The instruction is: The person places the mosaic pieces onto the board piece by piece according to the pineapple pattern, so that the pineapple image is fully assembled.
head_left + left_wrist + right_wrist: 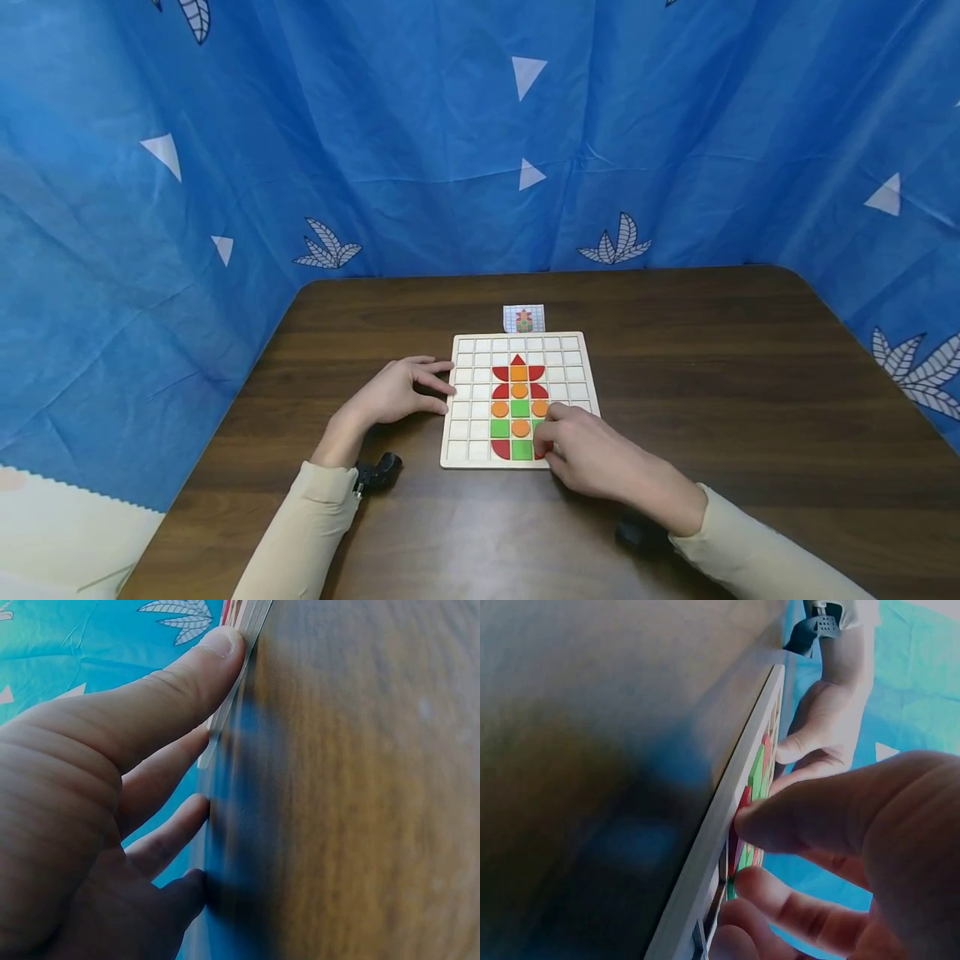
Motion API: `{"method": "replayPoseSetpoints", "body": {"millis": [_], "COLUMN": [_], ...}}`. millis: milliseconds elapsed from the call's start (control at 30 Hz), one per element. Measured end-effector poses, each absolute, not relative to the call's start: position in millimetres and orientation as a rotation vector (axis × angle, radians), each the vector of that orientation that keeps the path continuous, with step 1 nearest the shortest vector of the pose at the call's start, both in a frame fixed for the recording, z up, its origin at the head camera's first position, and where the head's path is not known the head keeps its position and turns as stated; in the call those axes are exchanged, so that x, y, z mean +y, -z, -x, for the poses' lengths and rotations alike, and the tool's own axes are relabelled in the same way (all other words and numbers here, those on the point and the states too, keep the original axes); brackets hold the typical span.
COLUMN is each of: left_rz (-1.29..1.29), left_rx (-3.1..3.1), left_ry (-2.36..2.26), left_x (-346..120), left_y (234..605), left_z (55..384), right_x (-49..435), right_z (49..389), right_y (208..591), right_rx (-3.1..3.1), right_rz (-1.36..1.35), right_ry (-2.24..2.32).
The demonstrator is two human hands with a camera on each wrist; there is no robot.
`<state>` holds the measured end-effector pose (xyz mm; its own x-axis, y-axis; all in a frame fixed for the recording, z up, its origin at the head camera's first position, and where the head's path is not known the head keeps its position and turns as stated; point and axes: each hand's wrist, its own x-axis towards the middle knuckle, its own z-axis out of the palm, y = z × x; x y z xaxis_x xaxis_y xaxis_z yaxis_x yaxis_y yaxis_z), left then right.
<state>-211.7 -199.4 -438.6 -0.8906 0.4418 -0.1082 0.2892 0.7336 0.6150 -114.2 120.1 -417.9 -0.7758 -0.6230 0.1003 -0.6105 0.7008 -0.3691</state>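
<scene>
A square pale wooden grid board (468, 408) lies on the table, with red, orange and green tiles forming a rocket-like figure. My left hand (397, 390) rests at the board's left edge, fingers spread and loosely bent; in the left wrist view the thumb (217, 649) touches the edge. Over the lower right of the figure, my right hand (588, 446) pinches a red quarter-circle tile (744, 798) between thumb and fingertips, low in the bottom row. Beside it lies a green square tile (522, 450). The right fingers partly cover another green tile above.
Behind the board's far edge lies a small picture card (523, 319) printed with a similar coloured figure. The dark wooden table (712, 358) extends to both sides. A blue patterned curtain (450, 125) hangs behind it. Black wrist devices (381, 472) sit by both forearms.
</scene>
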Motion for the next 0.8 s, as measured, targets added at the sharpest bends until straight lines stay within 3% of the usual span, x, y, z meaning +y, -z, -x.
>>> {"method": "replayPoseSetpoints", "body": {"millis": [433, 800], "left_rz": [-0.569, -0.709], "left_rx": [2.684, 2.651], "left_ry": [-0.876, -0.681], "left_x": [-198, -198], "left_y": [434, 420], "left_z": [209, 207], "right_x": [133, 185], "right_z": [133, 158], "right_y": [428, 397], "right_rx": [2.700, 2.730], "right_rz": [1.302, 1.107], "right_ry": [0.688, 0.626]}}
